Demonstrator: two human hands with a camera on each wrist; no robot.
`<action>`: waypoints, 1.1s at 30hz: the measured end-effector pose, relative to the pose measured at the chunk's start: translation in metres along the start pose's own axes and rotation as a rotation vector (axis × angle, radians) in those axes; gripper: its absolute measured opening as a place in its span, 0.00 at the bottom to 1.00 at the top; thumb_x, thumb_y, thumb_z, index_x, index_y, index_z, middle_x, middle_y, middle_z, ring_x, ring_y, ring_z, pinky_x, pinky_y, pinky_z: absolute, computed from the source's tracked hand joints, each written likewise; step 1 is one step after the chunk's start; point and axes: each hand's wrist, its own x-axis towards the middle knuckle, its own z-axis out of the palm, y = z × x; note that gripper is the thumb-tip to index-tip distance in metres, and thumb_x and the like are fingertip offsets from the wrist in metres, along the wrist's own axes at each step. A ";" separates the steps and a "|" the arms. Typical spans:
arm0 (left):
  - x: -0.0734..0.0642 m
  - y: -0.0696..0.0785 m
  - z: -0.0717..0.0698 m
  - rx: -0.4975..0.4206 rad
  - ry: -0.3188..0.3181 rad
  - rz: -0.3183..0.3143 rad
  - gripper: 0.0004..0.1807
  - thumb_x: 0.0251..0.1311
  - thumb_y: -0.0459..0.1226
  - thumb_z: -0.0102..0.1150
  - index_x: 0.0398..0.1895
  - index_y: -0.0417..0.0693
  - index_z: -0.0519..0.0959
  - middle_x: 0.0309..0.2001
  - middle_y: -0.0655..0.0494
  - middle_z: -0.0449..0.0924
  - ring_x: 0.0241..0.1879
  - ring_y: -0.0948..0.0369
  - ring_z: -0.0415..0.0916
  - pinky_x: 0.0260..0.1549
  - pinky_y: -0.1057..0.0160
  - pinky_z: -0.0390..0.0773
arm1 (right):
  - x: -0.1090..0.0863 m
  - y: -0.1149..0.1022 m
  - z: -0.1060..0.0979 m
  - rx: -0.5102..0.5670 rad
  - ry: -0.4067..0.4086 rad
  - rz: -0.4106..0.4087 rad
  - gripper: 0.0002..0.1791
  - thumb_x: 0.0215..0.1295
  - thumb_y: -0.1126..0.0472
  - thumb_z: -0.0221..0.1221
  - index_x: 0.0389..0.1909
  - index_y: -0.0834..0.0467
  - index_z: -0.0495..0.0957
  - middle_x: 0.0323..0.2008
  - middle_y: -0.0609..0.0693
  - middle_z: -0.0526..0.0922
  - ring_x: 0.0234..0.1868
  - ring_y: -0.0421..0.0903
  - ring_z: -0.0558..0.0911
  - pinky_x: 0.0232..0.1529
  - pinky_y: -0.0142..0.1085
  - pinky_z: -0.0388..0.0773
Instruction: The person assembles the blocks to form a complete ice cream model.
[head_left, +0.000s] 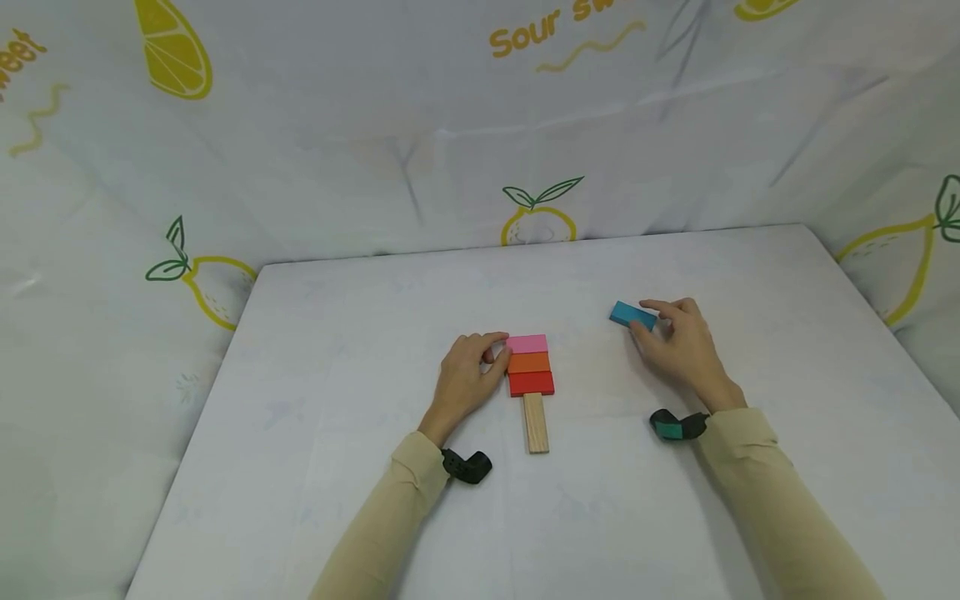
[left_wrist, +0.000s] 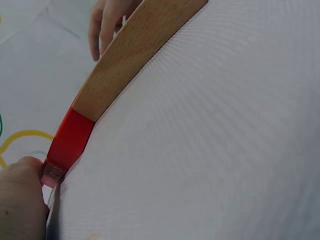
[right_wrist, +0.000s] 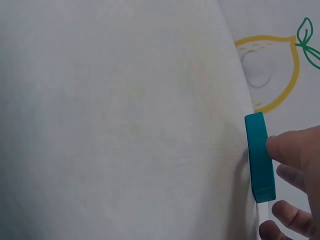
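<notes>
Pink [head_left: 528, 343], orange [head_left: 529, 362] and red [head_left: 532, 383] blocks lie in a stack-like row, touching side by side. A bare wooden block [head_left: 536, 423] extends from the red one toward the person. With thumb and index finger, my left hand [head_left: 468, 375] pinches the left end of the pink block, the thumb near its seam with the orange one. To the right and farther back, my right hand [head_left: 681, 346] holds a blue block [head_left: 630, 315] between thumb and fingers. In the right wrist view, the thumb lies against the face of this block [right_wrist: 260, 157].
A white cloth covers the table [head_left: 337, 500]. Behind it hangs a white backdrop [head_left: 315, 167] with yellow lemon prints. Each wrist wears a small black camera, one by the left hand [head_left: 467, 467] and one by the right [head_left: 677, 425].
</notes>
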 end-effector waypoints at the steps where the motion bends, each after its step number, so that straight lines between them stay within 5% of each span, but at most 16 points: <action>1: 0.000 0.000 0.000 0.001 -0.002 -0.001 0.17 0.70 0.44 0.60 0.58 0.50 0.84 0.29 0.55 0.76 0.33 0.60 0.68 0.32 0.69 0.63 | 0.000 0.000 0.000 -0.002 -0.008 0.004 0.26 0.71 0.55 0.59 0.63 0.66 0.76 0.48 0.68 0.71 0.41 0.56 0.70 0.37 0.40 0.64; 33: 0.001 0.001 0.000 0.012 -0.010 -0.012 0.17 0.71 0.45 0.59 0.58 0.51 0.83 0.29 0.56 0.75 0.34 0.60 0.68 0.32 0.70 0.63 | 0.004 -0.010 0.008 -0.055 -0.089 -0.063 0.23 0.72 0.57 0.58 0.63 0.65 0.78 0.46 0.69 0.75 0.39 0.57 0.71 0.36 0.40 0.64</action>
